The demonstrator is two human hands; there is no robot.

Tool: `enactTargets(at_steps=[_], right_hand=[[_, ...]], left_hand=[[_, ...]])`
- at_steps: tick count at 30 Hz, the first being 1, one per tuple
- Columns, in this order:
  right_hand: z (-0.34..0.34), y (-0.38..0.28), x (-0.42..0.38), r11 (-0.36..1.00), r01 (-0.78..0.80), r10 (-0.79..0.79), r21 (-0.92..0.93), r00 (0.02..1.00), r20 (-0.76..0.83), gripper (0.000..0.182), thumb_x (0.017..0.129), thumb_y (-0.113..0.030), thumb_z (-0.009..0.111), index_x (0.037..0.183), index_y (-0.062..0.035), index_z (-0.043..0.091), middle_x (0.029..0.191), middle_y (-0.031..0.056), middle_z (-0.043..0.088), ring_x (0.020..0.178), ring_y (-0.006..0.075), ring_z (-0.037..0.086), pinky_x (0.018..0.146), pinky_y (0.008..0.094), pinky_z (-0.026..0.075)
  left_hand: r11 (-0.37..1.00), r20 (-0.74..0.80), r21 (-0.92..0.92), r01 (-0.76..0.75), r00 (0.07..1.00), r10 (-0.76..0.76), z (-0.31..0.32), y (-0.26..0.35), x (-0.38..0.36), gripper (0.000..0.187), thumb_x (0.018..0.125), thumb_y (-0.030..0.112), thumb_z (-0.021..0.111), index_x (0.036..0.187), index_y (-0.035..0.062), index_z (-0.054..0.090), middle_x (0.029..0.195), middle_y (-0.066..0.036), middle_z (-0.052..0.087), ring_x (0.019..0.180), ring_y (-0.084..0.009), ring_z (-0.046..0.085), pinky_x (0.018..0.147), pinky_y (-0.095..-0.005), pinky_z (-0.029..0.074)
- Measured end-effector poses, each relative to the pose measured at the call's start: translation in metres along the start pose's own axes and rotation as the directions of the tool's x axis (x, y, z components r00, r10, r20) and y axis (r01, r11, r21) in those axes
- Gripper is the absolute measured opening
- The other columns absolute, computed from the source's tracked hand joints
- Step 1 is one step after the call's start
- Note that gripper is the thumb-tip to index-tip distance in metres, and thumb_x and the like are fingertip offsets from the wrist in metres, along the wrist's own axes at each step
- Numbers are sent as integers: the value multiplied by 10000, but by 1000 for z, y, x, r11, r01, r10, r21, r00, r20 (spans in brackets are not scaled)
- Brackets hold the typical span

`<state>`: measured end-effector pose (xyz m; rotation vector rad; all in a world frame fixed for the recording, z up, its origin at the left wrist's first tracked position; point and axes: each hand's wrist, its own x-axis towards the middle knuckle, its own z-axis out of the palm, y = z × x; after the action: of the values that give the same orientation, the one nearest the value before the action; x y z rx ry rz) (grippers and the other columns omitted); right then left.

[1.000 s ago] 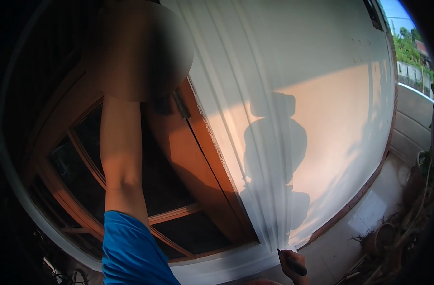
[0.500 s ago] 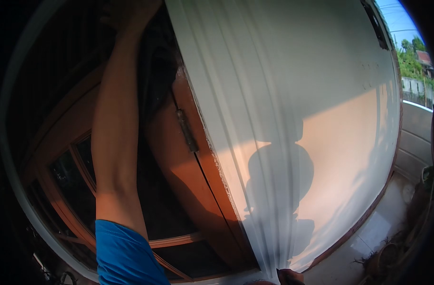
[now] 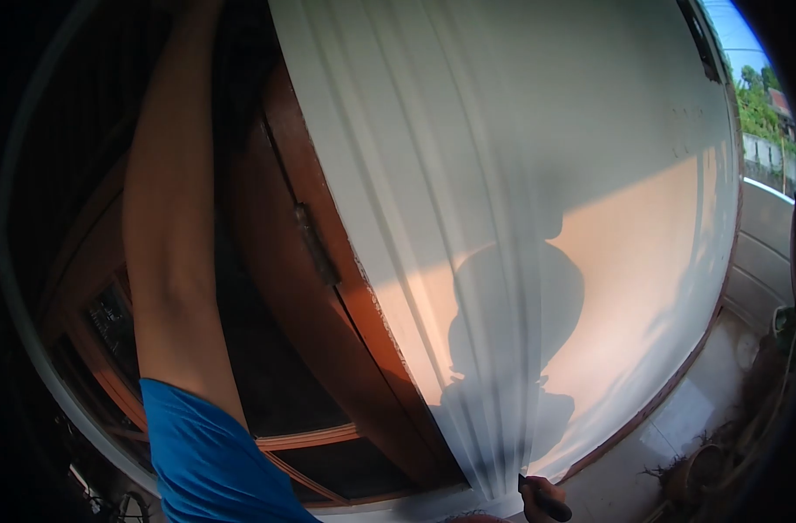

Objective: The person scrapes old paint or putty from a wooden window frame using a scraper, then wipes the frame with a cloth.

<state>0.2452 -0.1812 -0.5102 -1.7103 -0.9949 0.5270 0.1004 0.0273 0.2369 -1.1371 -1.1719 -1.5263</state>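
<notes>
A white wall point(image 3: 589, 131) fills most of the view, half in shade and half in warm sun, with the person's own shadow cast on it. Over the wall hangs a sheer white curtain point(image 3: 433, 218), spread wide at the top and gathered to a narrow bunch at the bottom. Left of the curtain is a brown wooden door frame point(image 3: 328, 288) with a metal hinge point(image 3: 315, 244) on it, and left of that again a window point(image 3: 267, 383) with dark panes and curved wooden bars.

The left arm point(image 3: 167, 235), in a blue sleeve point(image 3: 202, 453), reaches straight up beside the frame. The left hand itself passes out of view at the top, so its fingers and whatever they touch cannot be told; the raised reach suggests it is at the curtain's upper edge or the frame's top.

The right hand point(image 3: 541, 497) sits low, just at the curtain's gathered foot. Its fingers are curled closed round a slim dark tool point(image 3: 546, 499), gripped like a pen or blade with the tip pointing up at the fabric, probably to work at the hem there. Right of the curtain, by the floor, lie pots and dry plants point(image 3: 703, 453).
</notes>
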Motion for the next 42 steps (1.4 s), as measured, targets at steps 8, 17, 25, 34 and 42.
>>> enactTargets(at_steps=[8, 17, 25, 34, 42], right_hand=[[26, 49, -3, 973, 229, -223, 33, 967, -126, 147, 822, -161, 720, 920, -52, 708, 703, 124, 689, 663, 241, 704, 630, 345, 543], [53, 9, -16, 985, 115, -124, 127, 990, 62, 134, 859, -167, 696, 909, -45, 718, 728, 128, 693, 676, 207, 694, 640, 325, 531], [51, 1, -19, 987, 163, -163, 6, 983, 79, 140, 856, -169, 698, 929, -50, 717, 772, 138, 700, 731, 267, 702, 687, 350, 538], [40, 17, -24, 991, 101, -100, 87, 995, -11, 131, 873, -167, 690, 911, -44, 710, 716, 146, 682, 652, 235, 683, 625, 334, 526], [46, 32, -27, 989, 147, -147, 5, 987, 56, 138, 843, -202, 703, 898, -76, 715, 772, 135, 705, 750, 296, 710, 687, 361, 551]], left_hand=[[986, -51, -35, -163, 986, 161, 7, -26, -136, 635, 739, 282, 751, 1288, 56, 526, 1379, -222, 360, 1327, -400, 293, 1057, -609, 272], [848, -2, -231, -477, 872, 490, -32, -77, -271, 428, 685, 181, 755, 1085, 95, 630, 1242, -257, 381, 1237, -507, 291, 873, -691, 305], [912, -90, -220, -345, 939, 333, 0, -61, -217, 470, 727, 208, 712, 1172, 108, 602, 1297, -255, 385, 1251, -499, 305, 917, -714, 287], [991, 73, -51, -127, 989, 131, -15, -39, -169, 662, 729, 237, 740, 1321, 67, 495, 1365, -234, 381, 1314, -419, 304, 1055, -625, 268], [890, 69, -268, -369, 914, 399, -26, -77, -268, 381, 710, 174, 738, 1055, 116, 588, 1237, -194, 434, 1247, -446, 341, 926, -698, 289]])
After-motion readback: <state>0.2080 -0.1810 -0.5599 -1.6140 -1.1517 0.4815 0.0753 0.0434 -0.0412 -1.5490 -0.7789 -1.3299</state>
